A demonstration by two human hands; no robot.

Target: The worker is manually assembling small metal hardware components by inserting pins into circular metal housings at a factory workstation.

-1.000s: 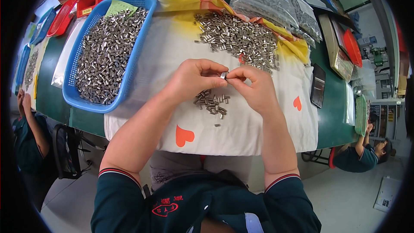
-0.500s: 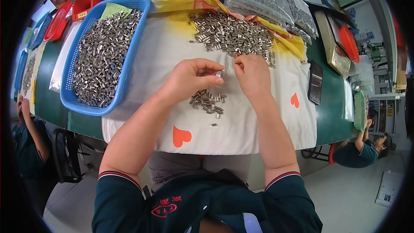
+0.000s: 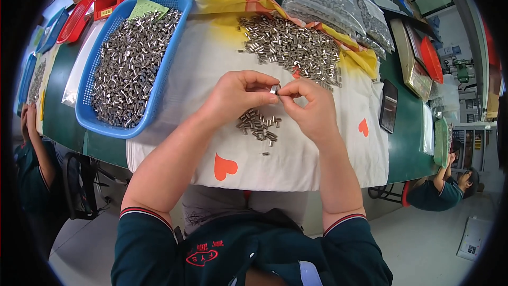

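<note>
Between thumb and forefinger, my left hand (image 3: 235,97) pinches a small silvery metal sleeve (image 3: 274,89). My right hand (image 3: 311,107) meets it there, its thumb and forefinger pressed together at the sleeve's right end. Whatever those right fingertips hold is too small and covered to name. Below the hands, a small heap of short metal cylinders (image 3: 257,123) lies on the white cloth (image 3: 286,167). Farther away, a larger pile of similar short cylinders (image 3: 291,45) spreads over the same cloth.
A blue plastic basket (image 3: 80,110) full of metal cylinders stands at left. Clear bags of metal parts (image 3: 320,0) lie at the back, a dark phone (image 3: 388,106) at right. Other people sit at the far left and far right.
My right hand has come from the edge of the large pile back toward me, and its fingertips now meet the sleeve in my left hand. The left hand has barely moved.
</note>
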